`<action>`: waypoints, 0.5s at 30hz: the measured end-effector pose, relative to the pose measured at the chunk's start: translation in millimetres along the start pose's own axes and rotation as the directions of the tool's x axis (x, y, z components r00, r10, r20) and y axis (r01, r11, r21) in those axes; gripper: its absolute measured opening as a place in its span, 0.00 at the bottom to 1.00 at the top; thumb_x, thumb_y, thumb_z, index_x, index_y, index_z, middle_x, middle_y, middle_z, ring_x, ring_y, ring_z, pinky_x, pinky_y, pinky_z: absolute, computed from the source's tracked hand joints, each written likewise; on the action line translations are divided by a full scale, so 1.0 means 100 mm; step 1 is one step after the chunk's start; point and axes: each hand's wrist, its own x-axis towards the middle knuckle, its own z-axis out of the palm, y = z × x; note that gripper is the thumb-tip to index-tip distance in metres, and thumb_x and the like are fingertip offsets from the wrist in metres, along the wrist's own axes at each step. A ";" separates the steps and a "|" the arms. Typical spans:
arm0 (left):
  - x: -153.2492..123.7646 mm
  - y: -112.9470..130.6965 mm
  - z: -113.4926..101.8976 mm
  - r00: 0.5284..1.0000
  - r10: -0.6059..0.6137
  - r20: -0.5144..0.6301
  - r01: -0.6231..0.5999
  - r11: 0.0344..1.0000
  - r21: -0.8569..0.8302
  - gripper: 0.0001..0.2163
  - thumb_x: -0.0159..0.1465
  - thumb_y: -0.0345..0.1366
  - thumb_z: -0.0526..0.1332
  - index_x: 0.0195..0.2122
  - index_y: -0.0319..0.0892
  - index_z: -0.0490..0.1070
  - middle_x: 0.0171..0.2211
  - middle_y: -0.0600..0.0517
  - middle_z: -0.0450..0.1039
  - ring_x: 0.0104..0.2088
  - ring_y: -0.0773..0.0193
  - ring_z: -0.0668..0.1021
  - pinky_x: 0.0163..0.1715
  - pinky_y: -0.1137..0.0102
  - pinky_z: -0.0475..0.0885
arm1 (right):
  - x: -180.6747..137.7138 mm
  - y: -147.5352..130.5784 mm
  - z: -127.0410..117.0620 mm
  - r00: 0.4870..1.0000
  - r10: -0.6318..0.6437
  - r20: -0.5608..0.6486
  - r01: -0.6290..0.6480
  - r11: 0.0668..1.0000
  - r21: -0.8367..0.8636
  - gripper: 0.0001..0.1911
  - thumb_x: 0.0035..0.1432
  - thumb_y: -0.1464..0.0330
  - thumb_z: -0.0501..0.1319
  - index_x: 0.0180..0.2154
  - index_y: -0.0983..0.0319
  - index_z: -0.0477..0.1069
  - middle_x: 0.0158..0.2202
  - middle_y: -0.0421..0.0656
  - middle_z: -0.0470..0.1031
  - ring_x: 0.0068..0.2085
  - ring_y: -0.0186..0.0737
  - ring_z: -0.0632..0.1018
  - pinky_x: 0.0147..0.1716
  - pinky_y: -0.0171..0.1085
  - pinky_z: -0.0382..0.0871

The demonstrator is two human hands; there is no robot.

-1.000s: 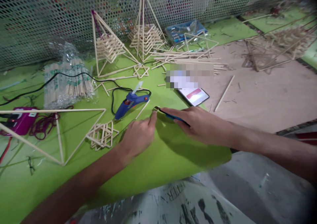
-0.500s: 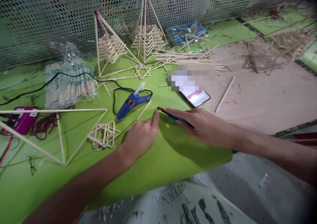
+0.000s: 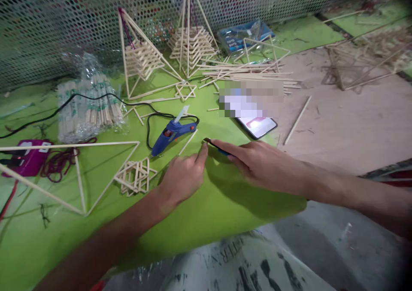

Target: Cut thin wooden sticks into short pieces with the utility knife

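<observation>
My right hand point(image 3: 257, 164) is closed around a blue-handled cutter point(image 3: 215, 146), blade tip pointing left on the green sheet point(image 3: 209, 209). My left hand point(image 3: 183, 175) rests on the sheet with fingers curled and the index fingertip pressed down right beside the blade tip, on a thin wooden stick point(image 3: 188, 141) that lies there. A blue glue gun point(image 3: 172, 133) with a black cord lies just beyond my left hand. A small flat lattice of sticks point(image 3: 135, 177) sits to the left of that hand.
A big stick triangle point(image 3: 74, 171) lies at left, near a purple device point(image 3: 27, 158). A bagged bundle of sticks point(image 3: 86, 106), two stick pyramids point(image 3: 141, 59), loose sticks point(image 3: 244, 74) and a phone point(image 3: 257, 125) lie farther back. A perforated metal screen point(image 3: 64, 20) closes the rear.
Both hands stay at the same spot; the cutter's handle is now more covered by my right hand. The view has shifted slightly.
</observation>
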 end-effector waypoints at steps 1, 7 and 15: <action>0.00 0.01 -0.01 1.000 -0.007 0.007 0.007 1.000 0.001 0.22 0.68 0.26 0.49 0.63 0.33 0.60 0.31 0.47 0.79 0.23 0.67 0.77 0.22 0.72 0.72 | 0.01 0.00 0.00 1.000 -0.003 -0.010 0.003 1.000 -0.002 0.32 0.63 0.72 0.49 0.68 0.61 0.50 0.24 0.41 0.71 0.22 0.36 0.68 0.23 0.37 0.50; -0.01 0.06 -0.03 0.998 -0.050 0.045 0.048 0.998 0.047 0.23 0.67 0.26 0.49 0.64 0.33 0.59 0.32 0.46 0.79 0.25 0.62 0.78 0.23 0.69 0.73 | -0.12 0.01 0.01 1.000 0.013 -0.010 -0.013 1.000 0.006 0.32 0.63 0.72 0.48 0.68 0.61 0.50 0.26 0.43 0.73 0.23 0.38 0.70 0.23 0.37 0.52; 0.01 0.01 -0.03 0.998 -0.024 0.056 0.027 0.999 -0.043 0.23 0.68 0.26 0.48 0.64 0.34 0.59 0.32 0.46 0.79 0.23 0.65 0.77 0.23 0.70 0.73 | -0.11 0.00 0.01 1.000 -0.003 -0.007 0.002 0.999 -0.047 0.33 0.62 0.72 0.49 0.68 0.63 0.50 0.25 0.44 0.73 0.22 0.37 0.68 0.23 0.37 0.50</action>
